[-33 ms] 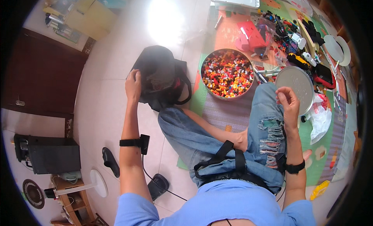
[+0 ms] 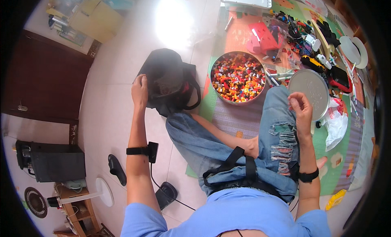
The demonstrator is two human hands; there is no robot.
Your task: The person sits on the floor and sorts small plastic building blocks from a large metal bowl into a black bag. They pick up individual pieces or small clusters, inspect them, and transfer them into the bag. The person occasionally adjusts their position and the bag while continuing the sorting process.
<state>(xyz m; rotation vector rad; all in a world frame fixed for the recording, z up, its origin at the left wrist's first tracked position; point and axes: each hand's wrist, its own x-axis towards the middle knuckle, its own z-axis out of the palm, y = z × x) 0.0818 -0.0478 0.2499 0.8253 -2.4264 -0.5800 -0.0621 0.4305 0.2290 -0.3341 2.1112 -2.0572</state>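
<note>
Head view, only one. Person sits on floor (image 2: 110, 115) w/ legs crossed, torn jeans, blue top. Left hand (image 2: 139, 91) rests on edge of black bag (image 2: 169, 80), which lies on the tiles just left of the knee; fingers curl over the rim, so grip looks closed on the bag's edge. Right hand (image 2: 300, 108) hovers above the right knee, fingers bent loosely inward, touching nothing I can make out; whether it pinches sth small, can't tell. Round tin of coloured bricks (image 2: 238, 77) sits on play mat (image 2: 228, 119) betw. bag and round metal lid (image 2: 309, 91), near the right hand.

Judgement: left hand seems to be opening or steadying the bag. To do it well, hold the rim firmly, pull it wide w/ a flat wrist, keep the mouth facing up so contents stay in.

Hard to see: bag's inside is dark, contents unreadable. Glare washes out tiles above the bag. Toy clutter at top right is too small to sort. Right palm faces away.
</note>
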